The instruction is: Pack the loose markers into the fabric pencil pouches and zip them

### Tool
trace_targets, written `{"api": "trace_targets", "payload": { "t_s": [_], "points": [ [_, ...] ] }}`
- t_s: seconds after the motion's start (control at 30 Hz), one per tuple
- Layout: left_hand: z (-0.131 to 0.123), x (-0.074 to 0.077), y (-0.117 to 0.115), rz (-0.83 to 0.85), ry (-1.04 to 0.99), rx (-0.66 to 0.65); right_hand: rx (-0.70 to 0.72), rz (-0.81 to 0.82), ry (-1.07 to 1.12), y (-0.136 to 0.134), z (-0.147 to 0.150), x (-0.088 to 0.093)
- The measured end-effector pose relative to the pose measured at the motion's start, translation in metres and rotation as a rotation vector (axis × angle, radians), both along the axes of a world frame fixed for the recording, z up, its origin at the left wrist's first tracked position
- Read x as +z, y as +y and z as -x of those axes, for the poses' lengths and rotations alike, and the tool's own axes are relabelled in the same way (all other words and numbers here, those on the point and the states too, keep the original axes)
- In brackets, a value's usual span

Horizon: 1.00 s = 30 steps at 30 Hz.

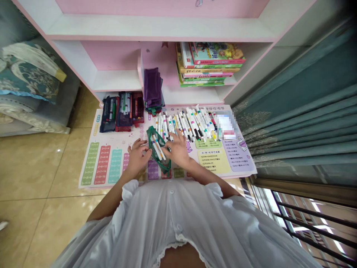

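A green mesh pencil pouch lies at the table's front middle with its mouth spread wide. A few white marker pens rest inside it, side by side. My left hand pinches the pouch's left edge between thumb and fingers. On the other side, my right hand has its thumb and fingers closed at the right edge. Just beyond the pouch, a long row of loose marker pens with white barrels and coloured bands spreads to the right.
Filled dark mesh pouches lie at the back left. A stack of purple pouches leans by the shelf divider. Books are piled on the pink and white shelf. A blurred phone-like object sits at the right, near the curtain.
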State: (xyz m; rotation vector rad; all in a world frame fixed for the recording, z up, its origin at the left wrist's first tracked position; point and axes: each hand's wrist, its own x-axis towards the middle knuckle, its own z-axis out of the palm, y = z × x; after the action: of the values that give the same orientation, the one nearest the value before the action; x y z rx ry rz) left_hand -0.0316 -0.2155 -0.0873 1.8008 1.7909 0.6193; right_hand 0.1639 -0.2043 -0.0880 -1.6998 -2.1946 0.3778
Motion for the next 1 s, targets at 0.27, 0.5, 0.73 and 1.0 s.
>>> {"api": "trace_targets", "payload": {
  "t_s": [0.27, 0.5, 0.73, 1.0],
  "points": [
    [0.001, -0.003, 0.0, 0.006, -0.01, -0.001, -0.512, -0.226, -0.133, 0.055, -0.071, -0.006],
    [0.001, -0.003, 0.0, 0.006, -0.017, 0.003, -0.584, -0.219, -0.247, 0.069, -0.096, -0.024],
    [0.002, -0.004, 0.0, 0.001, -0.02, -0.005, -0.569, -0.141, -0.279, 0.067, -0.096, -0.013],
    [0.002, -0.003, 0.0, 0.006, -0.02, 0.001, -0.541, -0.033, -0.348, 0.071, -0.093, 0.0]
  ]
}}
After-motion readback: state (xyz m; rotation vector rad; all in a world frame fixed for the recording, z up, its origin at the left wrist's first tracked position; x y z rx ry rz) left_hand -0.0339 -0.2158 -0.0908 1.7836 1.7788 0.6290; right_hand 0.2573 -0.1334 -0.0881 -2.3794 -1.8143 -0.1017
